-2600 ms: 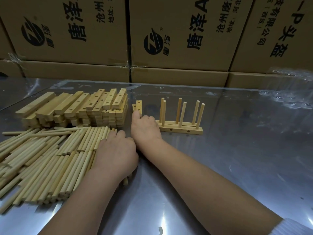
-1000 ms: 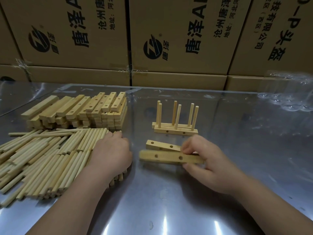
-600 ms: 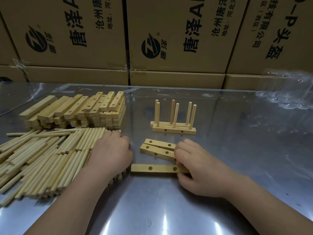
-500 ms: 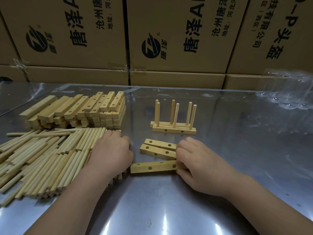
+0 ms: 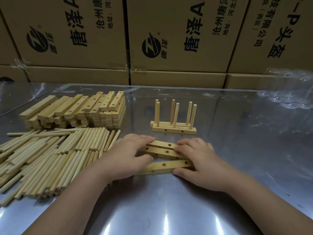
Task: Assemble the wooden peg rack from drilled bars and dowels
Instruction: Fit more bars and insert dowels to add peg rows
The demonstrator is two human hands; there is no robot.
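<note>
I see three pale, square-edged drilled bars [image 5: 162, 152] with round holes lying side by side on the steel table [image 5: 169, 209] before the finished rack [image 5: 174, 129], the left hand [image 5: 128, 155] spread flat over their left ends, the right hand [image 5: 198, 160] pinching the nearest bar [image 5: 167, 166].

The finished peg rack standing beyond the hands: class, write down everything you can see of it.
The finished peg rack is pale, bare-looking wood: two drilled bars lying side by side, each carrying three upright round dowels. The front bar's side face shows two small holes. It stands level on the shiny metal table, right of the stacked bars, touching nothing else.
</note>
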